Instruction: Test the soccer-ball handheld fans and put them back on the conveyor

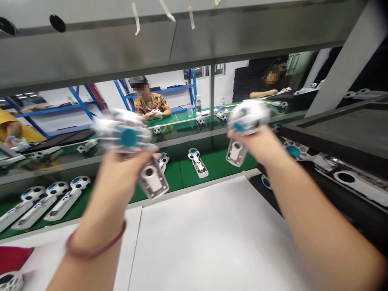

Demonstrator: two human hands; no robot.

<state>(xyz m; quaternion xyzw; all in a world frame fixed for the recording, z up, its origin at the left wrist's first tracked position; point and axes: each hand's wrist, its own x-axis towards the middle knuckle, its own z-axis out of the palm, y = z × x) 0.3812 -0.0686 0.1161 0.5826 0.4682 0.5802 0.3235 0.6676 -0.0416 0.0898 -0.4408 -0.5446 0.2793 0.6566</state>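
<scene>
My left hand (125, 163), with a dark red band at its wrist, is raised over the green belt and closed on a soccer-ball handheld fan (129, 137). Motion blurs the round head; whether a second fan is in the same grip I cannot tell. A grey and white handle (154, 178) sticks out below the fingers. To the right, my right hand (257, 141) grips another soccer-ball handheld fan (250, 115), its handle (236, 152) pointing down. Between the hands, one more fan (198, 163) lies on the green belt (178, 171).
Several fans (60, 202) lie in a row on the belt at left. White sheets (194, 242) cover the near worktop. A dark rack (339, 125) with fans stands at right, and a metal beam (182, 44) crosses above. Co-workers (151, 103) sit across the line, near bottles (198, 106).
</scene>
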